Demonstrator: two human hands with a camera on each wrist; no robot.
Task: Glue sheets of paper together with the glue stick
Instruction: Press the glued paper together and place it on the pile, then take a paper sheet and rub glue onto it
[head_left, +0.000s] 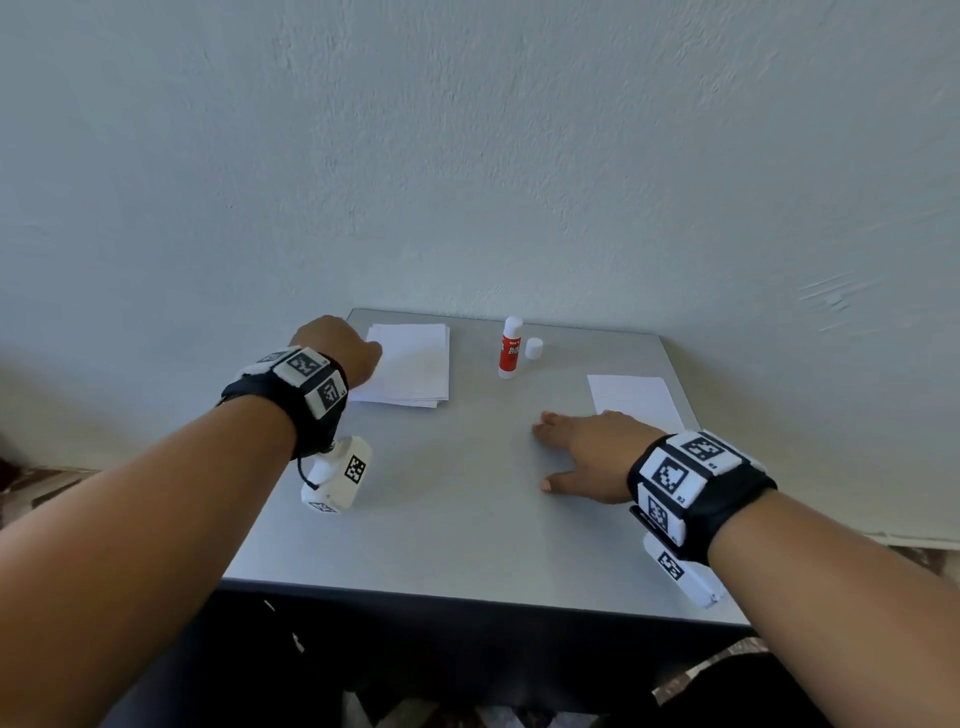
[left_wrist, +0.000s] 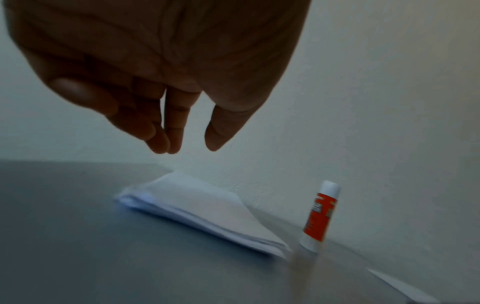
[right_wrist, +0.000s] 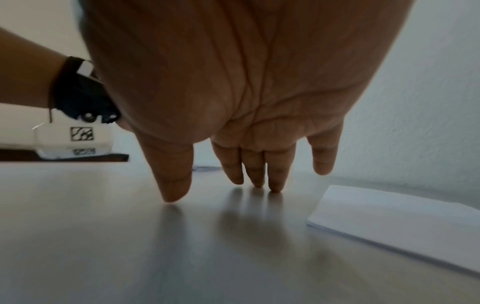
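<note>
Grey desk (head_left: 467, 519), nothing glued yet by the look of it. Right hand (head_left: 587, 457) at 3 o'clock, flat, fingers (right_wrist: 275, 174) spread and touching desk, holding nothing. Single sheet (head_left: 634, 400) just beyond it. Left hand (head_left: 337, 348) at 10 o'clock over paper stack (head_left: 415, 369), fingers loose, empty, contact unclear. Glue stick (head_left: 510, 347) upright at 12, loose cap (head_left: 534, 348) beside it; whether the tip is bare can't be made out.
</note>
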